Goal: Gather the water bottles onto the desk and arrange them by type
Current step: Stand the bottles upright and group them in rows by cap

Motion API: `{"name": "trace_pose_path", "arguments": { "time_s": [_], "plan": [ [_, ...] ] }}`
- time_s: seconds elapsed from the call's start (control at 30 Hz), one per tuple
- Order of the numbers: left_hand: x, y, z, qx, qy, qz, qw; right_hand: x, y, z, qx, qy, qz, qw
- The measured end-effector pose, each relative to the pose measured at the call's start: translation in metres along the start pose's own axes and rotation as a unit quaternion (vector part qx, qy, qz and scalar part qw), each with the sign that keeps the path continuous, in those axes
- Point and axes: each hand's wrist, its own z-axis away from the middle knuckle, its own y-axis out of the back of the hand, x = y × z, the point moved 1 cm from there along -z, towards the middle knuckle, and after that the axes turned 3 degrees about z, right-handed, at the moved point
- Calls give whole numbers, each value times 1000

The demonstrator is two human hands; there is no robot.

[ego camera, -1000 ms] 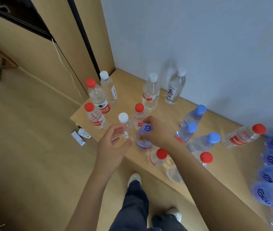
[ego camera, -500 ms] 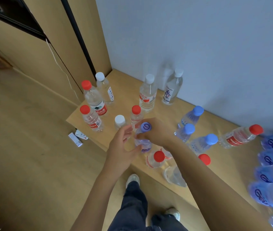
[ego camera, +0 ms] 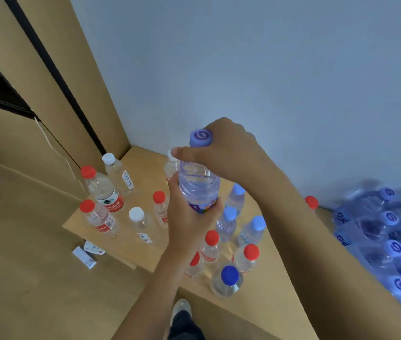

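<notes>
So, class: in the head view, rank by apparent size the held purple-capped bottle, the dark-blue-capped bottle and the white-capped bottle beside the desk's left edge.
1. Purple-capped bottle, though nearness to the camera inflates it.
2 and 3. Dark-blue-capped bottle and white-capped bottle look alike; unranked.

Light wooden surface (ego camera: 275,285) set in corner against pale wall. Standing on it: red-capped bottles (ego camera: 103,191), two at left, more near front edge; white-capped bottles (ego camera: 143,227) at rear left and centre; light-blue-capped bottles (ego camera: 227,223) clustered mid-surface; one dark-blue-capped bottle (ego camera: 227,282) at front edge. Shrink-wrapped pack of purple-capped bottles (ego camera: 388,238) at right. Wooden floor (ego camera: 22,278) beside surface carries small white packets (ego camera: 87,253).
</notes>
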Motion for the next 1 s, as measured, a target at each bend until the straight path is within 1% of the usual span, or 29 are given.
{"name": "trace_pose_path", "arguments": {
  "time_s": [0.07, 0.13, 0.2, 0.27, 0.37, 0.43, 0.5, 0.63, 0.7, 0.73, 0.77, 0.83, 0.93, 1.0],
  "plan": [
    [12, -8, -6, -2, -36, 15, 999, 4, 18, 3, 24, -2, -3, 1000],
    [21, -12, -11, -31, -39, 27, 998, 11, 33, 5, 29, -3, -30, 999],
    [29, -15, -13, -64, -38, 37, 997, 19, 45, 8, 17, 9, -87, 996],
    [40, -18, -15, -89, -28, 49, 994, 24, 51, 12, -5, 29, -153, 988],
    [57, -24, -15, -143, 10, 71, 987, 29, 57, 14, -19, 62, -231, 971],
    [67, -24, -16, -175, 16, 57, 983, 35, 63, 11, -29, 82, -271, 959],
    [78, -22, -18, -211, 21, 60, 975, 40, 70, 9, -65, 110, -318, 939],
    [98, -18, -24, -306, 48, 138, 941, 44, 80, 7, -173, 155, -444, 865],
    [103, -19, -26, -335, 58, 163, 926, 41, 81, 5, -194, 152, -491, 836],
    [104, -20, -26, -341, 61, 171, 922, 40, 81, 5, -188, 144, -504, 831],
    [105, -22, -26, -341, 64, 177, 921, 40, 82, 4, -172, 136, -506, 834],
    [106, -25, -24, -322, 74, 188, 925, 39, 84, 4, -120, 122, -497, 851],
    [107, -31, -23, -267, 65, 177, 945, 37, 90, 4, -27, 92, -502, 859],
    [109, -33, -21, -246, 48, 145, 957, 36, 93, 4, 42, 66, -486, 870]
  ]
}}
